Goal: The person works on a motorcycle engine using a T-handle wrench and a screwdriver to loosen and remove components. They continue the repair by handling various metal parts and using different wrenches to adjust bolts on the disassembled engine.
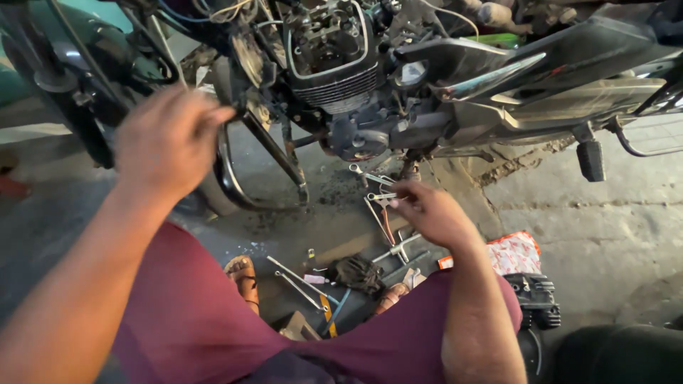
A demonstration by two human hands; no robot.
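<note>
The left hand (169, 139), blurred, is curled loosely at ten o'clock before one motorcycle engine (341, 78); whether it holds anything I cannot tell. The right hand (432, 212) pinches one spanner (380, 200) at centre. About five more tools (313, 281) lie at six o'clock. One flat red-and-white printed packet (512, 252) sits at four o'clock

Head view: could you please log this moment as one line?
left hand: raised at motorcycle frame, blurred | right hand: reaching to spanners on floor | grasp: unclear | rag between feet
</note>
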